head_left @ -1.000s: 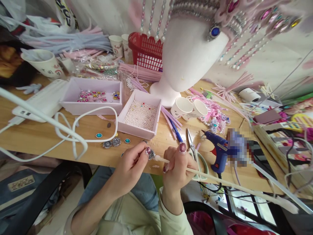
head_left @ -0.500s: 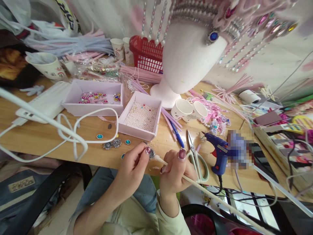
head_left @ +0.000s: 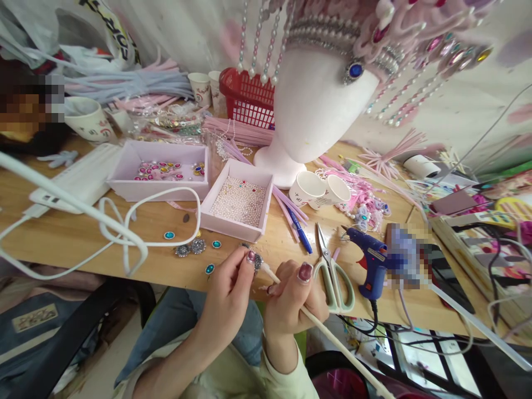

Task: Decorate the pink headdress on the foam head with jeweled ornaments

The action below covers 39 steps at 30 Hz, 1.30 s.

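Between the thumb and fingertips of my left hand [head_left: 230, 285] is a silver rhinestone ornament [head_left: 258, 262], partly covered by the fingers. My right hand [head_left: 292, 299] is closed round a long cream-coloured stick [head_left: 343, 350], which slants down to the lower right. The stick's whitish tip is at the ornament; whether they are joined I cannot tell. Left of my hands lie several loose pieces: silver rhinestone ornaments [head_left: 198, 246] and turquoise gems in beaded settings [head_left: 210, 269]. Scissors with green handles [head_left: 331, 277] lie just beyond my right hand.
A blue glue gun [head_left: 372, 257] stands at the right, its cord over the table edge. Behind are a bead box [head_left: 233, 226], a gem box [head_left: 160, 191], a pen [head_left: 302, 235], paper cups [head_left: 306, 190] and a white mannequin head [head_left: 318, 111]. A white cable [head_left: 164, 244] loops at left.
The stick's lower end has swung left and now slopes more steeply. Both hands keep their grips close together, the right one slightly lower in view. The camera view has shifted a little.
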Available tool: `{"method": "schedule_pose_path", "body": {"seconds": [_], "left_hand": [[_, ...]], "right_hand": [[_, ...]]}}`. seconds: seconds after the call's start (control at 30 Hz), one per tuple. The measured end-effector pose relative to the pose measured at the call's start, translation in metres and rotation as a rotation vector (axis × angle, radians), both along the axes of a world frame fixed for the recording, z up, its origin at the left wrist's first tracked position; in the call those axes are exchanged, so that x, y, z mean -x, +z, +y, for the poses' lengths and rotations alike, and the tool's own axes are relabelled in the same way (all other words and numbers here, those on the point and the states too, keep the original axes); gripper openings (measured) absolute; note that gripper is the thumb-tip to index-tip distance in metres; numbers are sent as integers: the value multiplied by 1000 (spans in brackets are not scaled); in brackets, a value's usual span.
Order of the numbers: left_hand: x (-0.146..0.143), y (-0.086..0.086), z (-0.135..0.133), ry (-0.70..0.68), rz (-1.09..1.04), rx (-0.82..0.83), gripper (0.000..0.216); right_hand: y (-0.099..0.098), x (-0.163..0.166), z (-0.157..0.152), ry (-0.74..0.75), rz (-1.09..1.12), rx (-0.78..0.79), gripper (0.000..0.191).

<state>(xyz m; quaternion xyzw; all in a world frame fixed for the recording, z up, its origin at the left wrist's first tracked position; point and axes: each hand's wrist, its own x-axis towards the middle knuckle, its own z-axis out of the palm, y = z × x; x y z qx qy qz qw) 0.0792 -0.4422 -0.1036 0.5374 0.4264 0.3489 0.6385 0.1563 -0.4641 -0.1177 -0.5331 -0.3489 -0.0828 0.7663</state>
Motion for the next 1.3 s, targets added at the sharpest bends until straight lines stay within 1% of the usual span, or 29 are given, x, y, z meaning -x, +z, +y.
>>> {"method": "schedule_pose_path", "body": {"seconds": [0.13, 0.33, 0.43, 0.53, 0.63, 0.77, 0.97, 1.1, 1.2, 1.3], "left_hand": [[-1, -1, -2, 19, 21, -21, 36], [-1, -3, -2, 40, 29, -73, 35], [-2, -4, -3, 26, 14, -81, 34], [-2, -6, -4, 18, -3, -68, 35], [-1, -7, -4, 17, -15, -26, 36], [1, -5, -3, 3, -37, 7, 39], [3, -6, -7, 12, -31, -14, 40], [5, -12, -13, 27, 13, -27, 36], [7, -15, -15, 46, 30, -32, 37], [7, -13, -13, 38, 53, -44, 38]], "right_hand": [[-1, 0, 0, 34, 68, 19, 52], [0, 2, 4, 20, 126, -18, 56], [2, 2, 3, 27, 138, 22, 57], [2, 1, 1, 65, 155, 58, 57], [1, 2, 4, 35, 142, 14, 57], [-1, 2, 6, 14, 111, 18, 58], [-1, 0, 1, 133, 134, 44, 53], [-2, -1, -3, 233, 121, -40, 48], [-4, -2, -6, 241, 81, -21, 44], [-4, -3, -7, 266, 50, -6, 46]]}}
